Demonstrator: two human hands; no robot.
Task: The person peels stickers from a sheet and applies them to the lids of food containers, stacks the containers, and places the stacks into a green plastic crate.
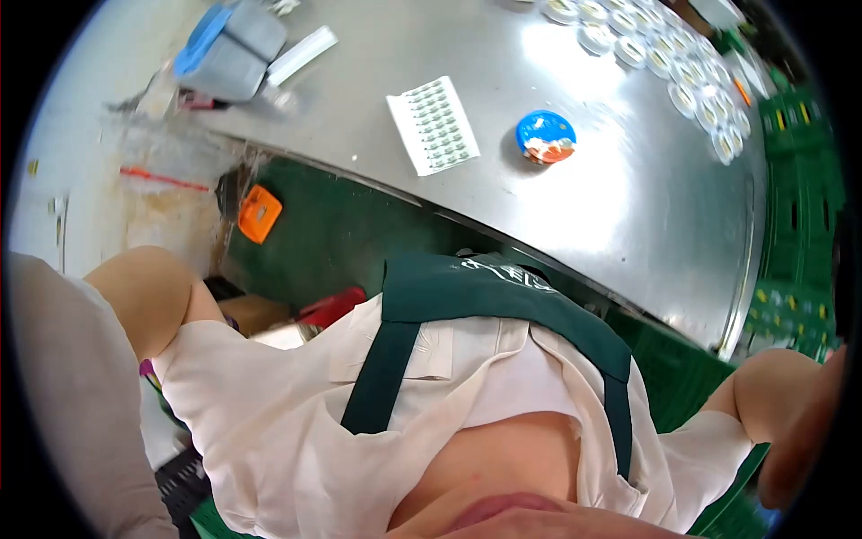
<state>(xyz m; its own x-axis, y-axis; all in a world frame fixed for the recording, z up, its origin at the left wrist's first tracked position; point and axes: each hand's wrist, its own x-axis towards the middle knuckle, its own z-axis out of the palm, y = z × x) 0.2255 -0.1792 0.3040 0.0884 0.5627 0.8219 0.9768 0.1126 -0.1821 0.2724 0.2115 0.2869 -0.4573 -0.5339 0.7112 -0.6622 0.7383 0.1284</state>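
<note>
From my feed the steel worktop [628,225] fills the upper half, with green crates [799,180] stacked past its right end. Below it are the person's pale shirt [269,404] and green apron [485,292]. Both arms are lifted beside the camera. The left arm [148,296] bends up out of frame, so I don't see the left hand. The right hand [799,458] is a blur at the edge, and I cannot tell whether its grip is spread or closed.

A grey box [235,49] sits at the far left edge. The sheet of stickers [433,124] lies flat mid-worktop, just left of the blue-lidded tub [545,136], probably kept within easy reach. That tub is round, with a bright blue top and an orange-and-white patch. Open tubs [691,76] line up in rows far right. An orange tag [259,214] lies on the floor.
</note>
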